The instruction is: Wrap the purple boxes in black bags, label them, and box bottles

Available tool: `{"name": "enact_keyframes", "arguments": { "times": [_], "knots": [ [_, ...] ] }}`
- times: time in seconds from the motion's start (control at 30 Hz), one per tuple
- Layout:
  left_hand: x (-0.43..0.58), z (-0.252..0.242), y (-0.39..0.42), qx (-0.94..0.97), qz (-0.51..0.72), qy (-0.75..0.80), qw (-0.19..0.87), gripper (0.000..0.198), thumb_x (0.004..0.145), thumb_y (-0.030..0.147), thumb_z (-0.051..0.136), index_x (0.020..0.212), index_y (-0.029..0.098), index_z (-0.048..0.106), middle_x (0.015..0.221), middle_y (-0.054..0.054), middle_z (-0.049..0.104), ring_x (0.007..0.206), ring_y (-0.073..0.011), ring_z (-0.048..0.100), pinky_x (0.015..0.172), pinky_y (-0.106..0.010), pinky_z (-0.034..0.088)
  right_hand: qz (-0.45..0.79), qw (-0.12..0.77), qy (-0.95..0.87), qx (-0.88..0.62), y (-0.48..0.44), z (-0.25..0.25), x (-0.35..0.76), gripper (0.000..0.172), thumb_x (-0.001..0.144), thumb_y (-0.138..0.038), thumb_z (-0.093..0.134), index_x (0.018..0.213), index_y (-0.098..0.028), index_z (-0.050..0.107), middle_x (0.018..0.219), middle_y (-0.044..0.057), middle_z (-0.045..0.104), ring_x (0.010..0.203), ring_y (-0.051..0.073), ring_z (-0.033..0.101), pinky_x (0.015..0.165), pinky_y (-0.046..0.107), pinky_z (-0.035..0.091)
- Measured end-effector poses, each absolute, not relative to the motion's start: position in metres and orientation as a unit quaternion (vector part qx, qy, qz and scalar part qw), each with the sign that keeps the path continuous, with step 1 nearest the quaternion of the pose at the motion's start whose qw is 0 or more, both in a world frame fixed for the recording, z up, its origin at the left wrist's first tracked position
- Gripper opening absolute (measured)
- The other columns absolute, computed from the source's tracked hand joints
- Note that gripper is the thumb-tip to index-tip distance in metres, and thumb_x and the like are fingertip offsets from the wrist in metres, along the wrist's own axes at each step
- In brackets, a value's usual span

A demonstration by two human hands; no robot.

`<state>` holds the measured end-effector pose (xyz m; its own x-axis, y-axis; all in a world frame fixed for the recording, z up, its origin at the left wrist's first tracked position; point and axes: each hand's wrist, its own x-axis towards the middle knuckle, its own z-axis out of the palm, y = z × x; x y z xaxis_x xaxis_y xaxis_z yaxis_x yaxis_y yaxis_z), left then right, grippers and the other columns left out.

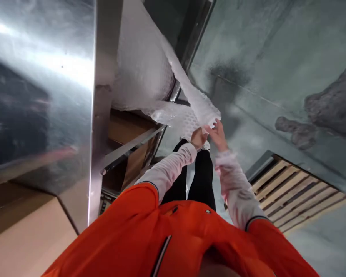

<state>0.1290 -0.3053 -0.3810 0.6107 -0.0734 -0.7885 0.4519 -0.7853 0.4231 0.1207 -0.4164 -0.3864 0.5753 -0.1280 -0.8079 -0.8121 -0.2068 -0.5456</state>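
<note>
A length of bubble wrap [187,82] runs from a big roll [144,61] under the metal table down to my hands. My left hand [198,137] is closed on the lower end of the sheet. My right hand [217,134] holds the folded corner of the same sheet between thumb and fingers, close beside the left. The sheet is twisted and gathered where both hands meet, and it hangs above my shoes.
At my left stands a shiny metal table [72,77] with a cardboard box [29,227] on it. Below are a metal rail [135,144] and more cardboard [135,165]. A wooden pallet [296,188] lies on the grey-green floor [265,50] at right.
</note>
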Motion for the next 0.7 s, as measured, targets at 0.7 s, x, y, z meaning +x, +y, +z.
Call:
{"name": "enact_keyframes", "arguments": {
  "times": [0.7],
  "knots": [
    [0.134,-0.176,-0.131,0.696,-0.464,0.069,0.543,0.017,0.076,0.014,0.076,0.092,0.01,0.076,0.085,-0.005,0.077,0.079,-0.0185,0.07,0.084,-0.029,0.059,0.39,0.011,-0.599,-0.699,-0.296,-0.154,0.269,0.031,0.075,-0.032,0.096,0.099,-0.015,0.085,0.096,0.007,0.082,0.101,0.028,0.074,0.103,0.039,0.043]
  ]
}}
